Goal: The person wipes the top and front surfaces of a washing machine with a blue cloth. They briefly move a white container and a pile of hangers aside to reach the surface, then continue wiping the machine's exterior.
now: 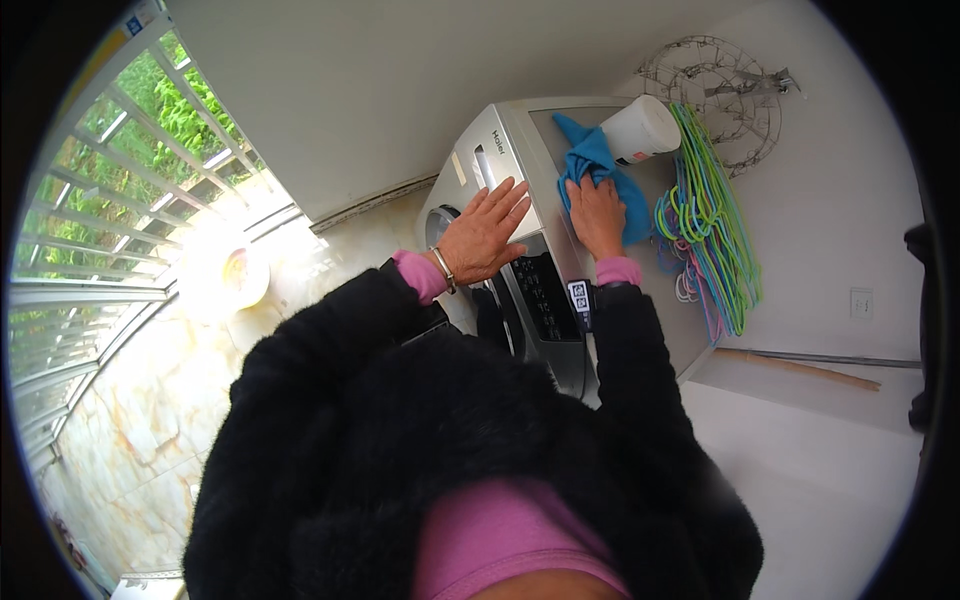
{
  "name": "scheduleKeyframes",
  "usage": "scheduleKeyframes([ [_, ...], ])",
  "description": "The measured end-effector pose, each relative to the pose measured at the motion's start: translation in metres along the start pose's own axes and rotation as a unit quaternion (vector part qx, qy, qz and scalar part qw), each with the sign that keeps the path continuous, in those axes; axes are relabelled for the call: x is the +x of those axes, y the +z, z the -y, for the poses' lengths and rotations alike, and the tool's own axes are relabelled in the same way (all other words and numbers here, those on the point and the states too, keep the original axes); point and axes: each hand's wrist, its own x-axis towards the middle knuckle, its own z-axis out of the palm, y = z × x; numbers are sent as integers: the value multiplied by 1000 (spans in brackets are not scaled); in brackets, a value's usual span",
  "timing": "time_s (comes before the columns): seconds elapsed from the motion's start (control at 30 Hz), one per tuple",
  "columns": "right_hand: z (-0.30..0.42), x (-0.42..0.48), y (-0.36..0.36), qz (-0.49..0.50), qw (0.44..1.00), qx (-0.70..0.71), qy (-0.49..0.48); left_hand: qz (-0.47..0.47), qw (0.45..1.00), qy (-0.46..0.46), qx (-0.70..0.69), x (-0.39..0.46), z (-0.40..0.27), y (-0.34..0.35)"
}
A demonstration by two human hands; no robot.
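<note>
On top of a silver Haier front-loading washing machine, my right hand is on a blue cloth, its fingers bent into the bunched fabric. Part of the cloth lies hidden under the hand. A white plastic tub stands against the far end of the cloth. My left hand, with a bracelet on its wrist, has its fingers spread near the machine's front top edge. It holds nothing; whether it touches the edge I cannot tell.
Right of the cloth lies a bundle of green, blue and pink clothes hangers. A round wire rack is near the wall behind. The wall has a socket. A barred window and a bright, overexposed basin on the marble-patterned floor are at left.
</note>
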Motion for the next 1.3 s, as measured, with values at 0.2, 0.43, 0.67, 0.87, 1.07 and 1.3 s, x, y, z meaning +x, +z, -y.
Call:
scheduleKeyframes([
  [0.2, 7, -14, -4, 9, 998, -52, -46, 29, 1000, 7, 9, 4, 6, 1],
  [0.43, 21, 39, 8, 15, 999, 5, -38, 46, 999, 23, -2, 6, 9, -1],
  [0.67, 70, 79, 27, -29, 991, -11, -130, 46, 998, 33, -37, 4, 19, -6],
  [0.87, 62, 35, 11, -22, 975, 29, -218, 54, 998, 16, -42, 3, 34, -10],
  [1.07, 76, 57, 21, -25, 973, 73, -216, 62, 997, 29, -41, 5, 49, -14],
  [1.3, 89, 74, 33, -42, 976, 74, -200, 60, 996, 21, -64, 0, 62, -18],
])
